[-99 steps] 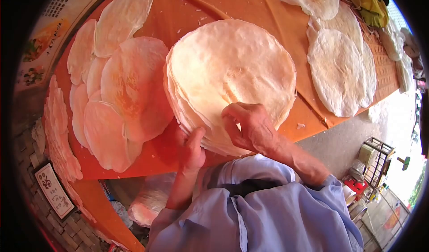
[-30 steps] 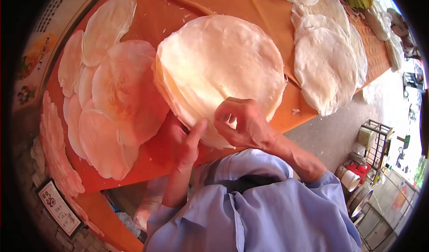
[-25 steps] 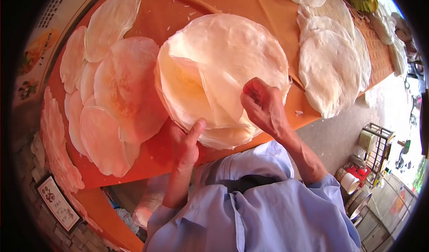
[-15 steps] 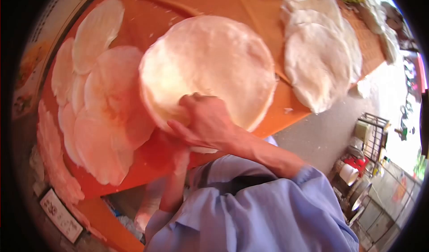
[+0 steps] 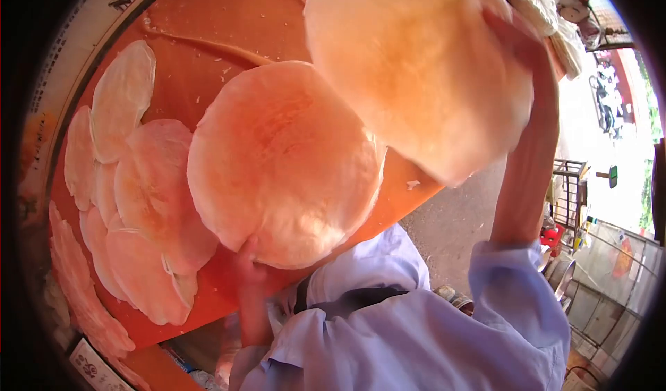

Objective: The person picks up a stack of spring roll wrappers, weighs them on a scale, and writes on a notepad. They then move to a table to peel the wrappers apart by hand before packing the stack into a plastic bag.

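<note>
My right hand (image 5: 512, 34) is raised at the upper right, closed on the edge of a thin round flatbread (image 5: 409, 65). This pale, floppy disc is lifted and covers part of the table behind it. A second flatbread (image 5: 284, 155) lies at the middle of the table, its near rim by the table edge. At that near rim is my left hand (image 5: 251, 262), slightly blurred, with a fingertip on top of the rim and seemingly pinching it. The lifted flatbread overlaps the upper right side of the second one in view.
Several flatbreads (image 5: 152, 231) lie overlapped on the left of the orange-covered table (image 5: 208, 30). A long pale strip (image 5: 83, 280) runs along the left edge. White cloth-like bundles (image 5: 541, 6) sit at the far right. A wire rack (image 5: 570, 190) stands beyond the table on the right.
My right hand has moved from the near rim of the middle stack to the upper right, peeling off and carrying one flatbread. My left hand stays at the near rim.
</note>
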Available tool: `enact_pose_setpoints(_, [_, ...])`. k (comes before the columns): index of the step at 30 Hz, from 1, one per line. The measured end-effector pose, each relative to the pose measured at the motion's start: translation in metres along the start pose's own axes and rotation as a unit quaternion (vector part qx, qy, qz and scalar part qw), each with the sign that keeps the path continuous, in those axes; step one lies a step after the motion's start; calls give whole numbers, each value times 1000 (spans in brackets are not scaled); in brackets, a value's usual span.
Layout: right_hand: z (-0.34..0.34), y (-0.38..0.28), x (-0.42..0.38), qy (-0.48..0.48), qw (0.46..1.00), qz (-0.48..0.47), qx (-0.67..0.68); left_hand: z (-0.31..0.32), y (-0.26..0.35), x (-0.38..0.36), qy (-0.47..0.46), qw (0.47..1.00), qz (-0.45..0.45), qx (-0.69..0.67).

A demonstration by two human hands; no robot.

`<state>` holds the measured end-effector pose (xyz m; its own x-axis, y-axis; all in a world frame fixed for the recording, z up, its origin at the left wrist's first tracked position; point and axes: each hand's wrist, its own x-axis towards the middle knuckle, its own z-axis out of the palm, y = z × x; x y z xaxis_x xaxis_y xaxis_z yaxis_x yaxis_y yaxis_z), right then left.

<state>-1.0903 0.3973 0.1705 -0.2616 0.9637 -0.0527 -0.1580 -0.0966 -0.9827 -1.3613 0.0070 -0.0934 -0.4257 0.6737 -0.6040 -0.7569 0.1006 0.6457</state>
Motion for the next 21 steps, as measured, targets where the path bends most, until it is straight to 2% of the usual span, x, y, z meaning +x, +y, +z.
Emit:
enact_pose_setpoints(2, [4, -11, 33, -38, 998, -42, 26, -7, 0, 5, -10, 999, -11, -40])
enact_pose_setpoints(5, [10, -24, 101, -100, 988, -106, 56, 15, 1, -4, 54, 998, 18, -25])
enact_pose_setpoints(7, [17, -26, 129, -147, 976, -142, 72, 14, 3, -6, 42, 998, 19, -40])
enact_pose_setpoints(10, [-60, -3, 137, -41, 993, -89, 68, 25, 11, -10, -11, 996, 9, -93])
enact_pose_setpoints(12, [-98, 43, 117, 89, 989, 3, -114, 32, 17, -15, -23, 994, 12, -103])
enact_pose_setpoints(13, [-105, 74, 97, 138, 984, 56, -95, 34, 19, -17, -11, 995, 19, -92])
enact_pose_setpoints(14, [-148, 121, 91, 70, 988, 124, -53, 35, 20, -21, 3, 996, 25, -80])
enact_pose_setpoints(15, [-128, 136, 59, 124, 979, 153, -52, 39, 22, -24, -12, 997, 62, -47])
enact_pose_setpoints(16, [-130, 164, 36, 114, 978, 163, -69, 47, 25, -26, -27, 995, 100, -12])
enact_pose_setpoints(17, [-97, 166, 10, 115, 968, 184, -125, 55, 29, -28, -43, 989, 136, 25])
enact_pose_setpoints(18, [-72, 181, -15, 64, 978, 170, -104, 65, 33, -27, -82, 982, 158, 61])
enact_pose_setpoints(19, [-12, 155, -49, -17, 982, 182, -50, 76, 39, -25, -120, 972, 178, 99])
enact_pose_setpoints(20, [16, 159, -62, -175, 950, 193, -171, 87, 45, -24, -157, 958, 198, 138])
enact_pose_setpoints(21, [61, 143, -88, -270, 923, 207, -182, 100, 48, -24, -153, 955, 205, 151])
